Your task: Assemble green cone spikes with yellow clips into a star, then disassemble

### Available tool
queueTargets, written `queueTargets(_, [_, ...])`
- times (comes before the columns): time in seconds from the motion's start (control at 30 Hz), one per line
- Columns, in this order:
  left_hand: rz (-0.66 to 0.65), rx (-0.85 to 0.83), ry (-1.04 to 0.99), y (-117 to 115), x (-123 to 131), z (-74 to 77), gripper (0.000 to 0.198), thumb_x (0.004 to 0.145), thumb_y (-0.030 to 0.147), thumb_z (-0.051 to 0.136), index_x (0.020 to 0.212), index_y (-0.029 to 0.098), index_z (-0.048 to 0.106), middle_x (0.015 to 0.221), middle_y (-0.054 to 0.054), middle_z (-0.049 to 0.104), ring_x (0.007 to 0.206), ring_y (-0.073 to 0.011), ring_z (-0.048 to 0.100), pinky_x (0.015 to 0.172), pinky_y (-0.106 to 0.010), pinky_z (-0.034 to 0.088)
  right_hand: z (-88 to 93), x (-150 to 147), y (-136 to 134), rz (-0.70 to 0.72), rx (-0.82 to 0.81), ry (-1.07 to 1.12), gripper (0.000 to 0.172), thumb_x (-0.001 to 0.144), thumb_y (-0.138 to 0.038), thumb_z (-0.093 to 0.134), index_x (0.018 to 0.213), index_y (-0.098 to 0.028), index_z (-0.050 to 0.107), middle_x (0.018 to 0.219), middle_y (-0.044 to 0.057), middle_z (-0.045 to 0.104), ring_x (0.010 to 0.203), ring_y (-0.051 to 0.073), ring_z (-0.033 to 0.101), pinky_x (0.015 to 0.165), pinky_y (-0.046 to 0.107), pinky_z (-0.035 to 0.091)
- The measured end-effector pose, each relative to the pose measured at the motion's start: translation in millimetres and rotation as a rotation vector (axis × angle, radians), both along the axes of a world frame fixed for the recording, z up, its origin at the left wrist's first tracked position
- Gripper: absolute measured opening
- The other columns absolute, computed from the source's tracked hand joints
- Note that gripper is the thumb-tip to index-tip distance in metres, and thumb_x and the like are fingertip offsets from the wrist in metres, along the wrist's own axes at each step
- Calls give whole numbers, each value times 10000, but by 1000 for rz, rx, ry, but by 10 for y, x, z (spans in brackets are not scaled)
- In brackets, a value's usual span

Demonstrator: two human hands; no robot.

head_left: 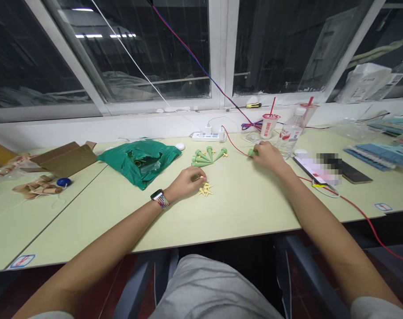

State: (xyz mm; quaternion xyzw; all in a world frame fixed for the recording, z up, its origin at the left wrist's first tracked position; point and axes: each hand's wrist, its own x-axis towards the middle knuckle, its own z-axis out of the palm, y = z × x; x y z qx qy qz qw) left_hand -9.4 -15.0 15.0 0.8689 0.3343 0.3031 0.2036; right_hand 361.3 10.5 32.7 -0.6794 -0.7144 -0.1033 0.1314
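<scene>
My left hand (187,181) is closed in a pinch, with a small yellow plastic valve at its fingertips. Just under those fingertips lies a little pile of similar yellow valves (206,190). Farther right, my right hand (268,156) is closed round a green plastic watering spike (251,152), mostly hidden by the fingers. Several green watering spikes (210,154) lie fanned out on the table beyond my left hand, their narrow tips together. Some of them carry a yellow valve near the wide end.
A torn green plastic bag (122,155) lies left of the spikes. Behind them is a white power strip (201,136). Near my right hand stand a water bottle (289,135) and a drink cup (268,128). A red cable (357,208) crosses the table beside the phones (350,170).
</scene>
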Motion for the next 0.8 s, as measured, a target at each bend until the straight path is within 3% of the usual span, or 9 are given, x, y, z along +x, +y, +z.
queueTargets(0.1, [-26, 9, 27, 10, -4, -9, 196, 970, 353, 643, 918, 224, 781, 991, -78, 748, 978, -265, 675, 910, -386, 494, -3, 58, 7, -72, -84, -29, 248, 961, -238, 617, 1094, -132, 798, 1164, 206, 738, 1121, 316, 659, 844, 354, 499])
queueTargets(0.43, [-20, 7, 39, 7, 8, -16, 165, 954, 295, 638, 913, 228, 783, 975, -65, 731, 959, -256, 663, 889, -376, 490, -108, 102, 64, -120, -90, -23, 257, 980, -242, 602, 1150, -159, 776, 1199, 169, 756, 1123, 279, 670, 804, 323, 465])
queueTargets(0.8, [-19, 22, 54, -4, 19, -6, 180, 964, 301, 622, 914, 228, 778, 969, -69, 723, 966, -265, 654, 889, -384, 483, -183, 84, 87, -87, -45, -13, 257, 1004, -191, 554, 1158, -167, 759, 1205, 162, 733, 1173, 296, 644, 836, 341, 469])
